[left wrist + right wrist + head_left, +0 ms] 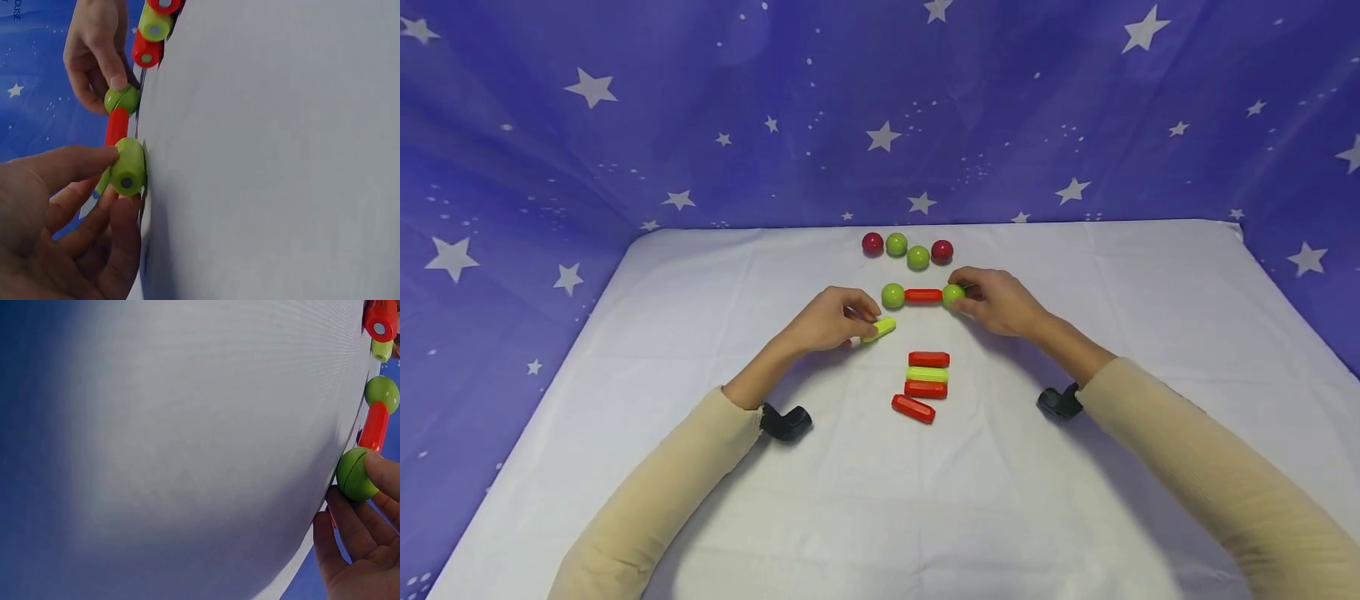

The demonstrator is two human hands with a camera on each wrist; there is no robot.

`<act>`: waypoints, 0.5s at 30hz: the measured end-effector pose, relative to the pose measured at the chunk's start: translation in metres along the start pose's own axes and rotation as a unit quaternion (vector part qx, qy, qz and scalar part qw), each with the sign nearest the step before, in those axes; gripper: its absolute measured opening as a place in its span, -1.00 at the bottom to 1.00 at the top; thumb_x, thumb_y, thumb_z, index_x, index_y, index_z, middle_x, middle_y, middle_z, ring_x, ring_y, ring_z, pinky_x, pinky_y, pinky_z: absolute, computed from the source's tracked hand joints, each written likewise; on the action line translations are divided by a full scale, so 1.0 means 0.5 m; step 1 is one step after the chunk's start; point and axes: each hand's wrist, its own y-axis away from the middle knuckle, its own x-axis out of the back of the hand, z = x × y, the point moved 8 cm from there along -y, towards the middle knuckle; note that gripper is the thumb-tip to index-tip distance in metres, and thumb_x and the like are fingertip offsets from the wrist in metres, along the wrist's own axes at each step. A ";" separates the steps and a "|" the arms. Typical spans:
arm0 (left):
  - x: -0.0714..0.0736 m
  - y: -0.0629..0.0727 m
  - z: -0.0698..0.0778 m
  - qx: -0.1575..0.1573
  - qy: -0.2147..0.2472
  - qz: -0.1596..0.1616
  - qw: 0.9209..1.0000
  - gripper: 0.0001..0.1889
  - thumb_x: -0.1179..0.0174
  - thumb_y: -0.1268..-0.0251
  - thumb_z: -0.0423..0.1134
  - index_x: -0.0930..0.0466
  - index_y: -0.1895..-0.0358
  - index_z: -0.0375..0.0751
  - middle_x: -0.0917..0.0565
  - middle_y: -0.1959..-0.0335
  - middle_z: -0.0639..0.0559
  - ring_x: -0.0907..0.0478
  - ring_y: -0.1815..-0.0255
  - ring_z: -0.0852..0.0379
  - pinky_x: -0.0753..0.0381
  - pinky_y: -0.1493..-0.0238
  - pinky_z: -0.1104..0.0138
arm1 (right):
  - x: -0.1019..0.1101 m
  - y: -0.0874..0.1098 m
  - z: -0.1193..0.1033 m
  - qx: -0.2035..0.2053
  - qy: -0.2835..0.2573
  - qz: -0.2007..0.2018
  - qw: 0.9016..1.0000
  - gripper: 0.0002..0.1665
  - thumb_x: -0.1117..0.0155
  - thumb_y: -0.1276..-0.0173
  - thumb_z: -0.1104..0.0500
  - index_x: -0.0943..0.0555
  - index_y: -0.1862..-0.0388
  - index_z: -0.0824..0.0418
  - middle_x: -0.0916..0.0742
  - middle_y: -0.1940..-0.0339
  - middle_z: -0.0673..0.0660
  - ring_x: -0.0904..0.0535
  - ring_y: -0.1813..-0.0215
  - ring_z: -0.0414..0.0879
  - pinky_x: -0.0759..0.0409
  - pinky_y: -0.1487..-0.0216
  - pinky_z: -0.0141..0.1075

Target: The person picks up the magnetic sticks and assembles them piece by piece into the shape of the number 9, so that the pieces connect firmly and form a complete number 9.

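My left hand pinches a yellow-green rod between thumb and fingers, low over the white cloth. In the left wrist view, that rod shows a grey disc on its end. Just beyond it, a red rod lies with a green ball at its left end and another green ball at its right end. Thumb and fingers of my right hand hold the right-hand ball. The right wrist view shows a groove around this ball, which touches the red rod.
Nearer me lie several rods: a red one, a yellow-green one, another red one, and a tilted red one. Farther back sit two red balls and two green balls. A starry blue curtain borders the table.
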 end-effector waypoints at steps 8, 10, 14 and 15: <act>-0.006 0.001 0.011 -0.018 -0.114 0.003 0.993 -0.67 -0.42 -0.14 -0.30 -0.65 0.01 -0.22 -0.66 0.21 -0.02 -0.55 0.17 0.03 -0.55 0.14 0.26 | 0.000 -0.004 -0.001 0.003 -0.007 0.001 1.000 -0.56 -0.33 -0.37 0.25 -0.55 -0.20 0.30 -0.66 -0.11 0.21 -0.59 -0.14 0.12 -0.51 -0.25 -0.02; -0.009 0.002 0.019 -0.024 -0.140 0.002 0.990 -0.66 -0.40 -0.16 -0.31 -0.64 -0.03 -0.21 -0.66 0.21 -0.03 -0.55 0.17 0.02 -0.54 0.11 0.23 | -0.001 -0.005 -0.002 0.004 -0.008 0.000 1.000 -0.56 -0.33 -0.37 0.25 -0.55 -0.20 0.30 -0.66 -0.11 0.22 -0.59 -0.15 0.12 -0.51 -0.25 -0.03; -0.013 0.005 0.028 -0.027 -0.139 -0.004 0.990 -0.59 -0.35 -0.21 -0.32 -0.60 -0.15 -0.15 -0.66 0.15 -0.08 -0.58 0.22 0.02 -0.58 0.18 0.23 | 0.000 -0.004 0.000 -0.001 -0.007 0.001 1.000 -0.57 -0.33 -0.37 0.26 -0.55 -0.19 0.30 -0.67 -0.11 0.21 -0.60 -0.14 0.12 -0.51 -0.25 -0.03; -0.014 0.006 0.027 -0.026 -0.126 -0.006 0.992 -0.58 -0.34 -0.22 -0.33 -0.59 -0.17 -0.14 -0.65 0.13 -0.10 -0.58 0.25 0.02 -0.60 0.22 0.24 | 0.000 -0.003 0.001 -0.002 -0.007 0.001 1.000 -0.57 -0.33 -0.37 0.26 -0.55 -0.19 0.30 -0.67 -0.10 0.21 -0.60 -0.14 0.11 -0.51 -0.25 -0.03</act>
